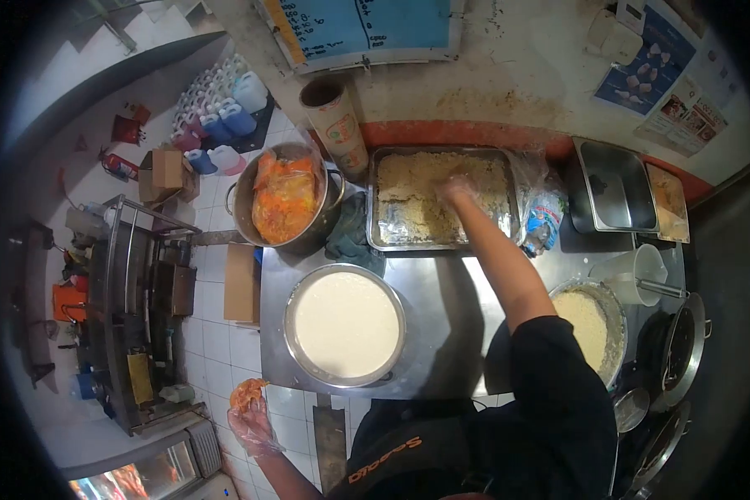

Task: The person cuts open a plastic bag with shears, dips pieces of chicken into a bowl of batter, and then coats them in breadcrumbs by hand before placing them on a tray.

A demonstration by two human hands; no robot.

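My left hand, in a clear plastic glove, is off the table's front left edge, its fingers closed around an orange, marinated-looking piece of meat. Over at the back, my right hand reaches down into a metal tray of tan crumbs. Its fingers are blurred and partly hidden, so whether they hold crumbs does not show. Between my hands stands a round metal bowl filled with a pale, creamy batter.
A large pot holds a plastic bag of orange food. Beside it are a dark cloth and a tall tube. To the right are another bowl of batter, a white jug and a deep steel pan.
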